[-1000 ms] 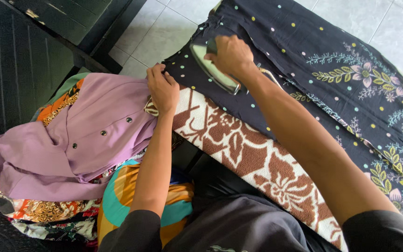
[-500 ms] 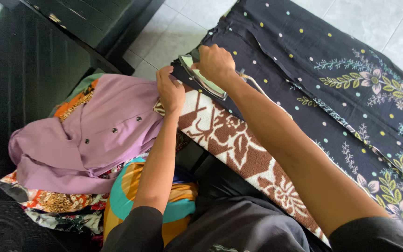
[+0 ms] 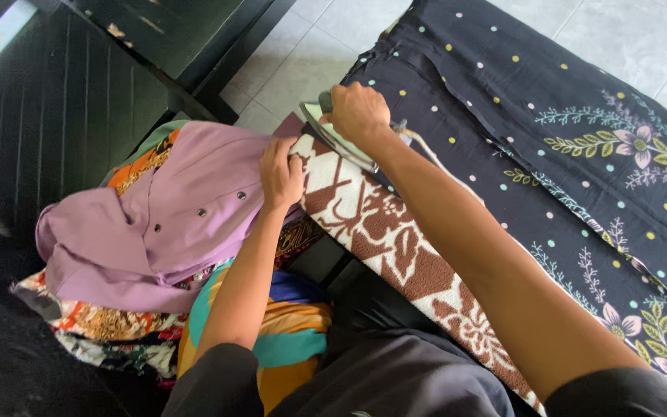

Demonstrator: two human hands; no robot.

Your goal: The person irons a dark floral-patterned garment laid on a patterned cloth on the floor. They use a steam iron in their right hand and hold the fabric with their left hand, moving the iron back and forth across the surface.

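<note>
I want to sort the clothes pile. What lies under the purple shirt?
Under the purple shirt lie colourful patterned cloths and an orange and teal cloth. The left hand rests at its edge. Deeper layers are covered.

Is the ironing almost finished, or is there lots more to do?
Nothing looks finished yet. In hand: the right hand presses the iron on the near corner of the dark flowered cloth, while the left hand holds the edge of the brown-and-white blanket. Left: probably the purple garment and the colourful pile beneath it, which lie crumpled.
</note>
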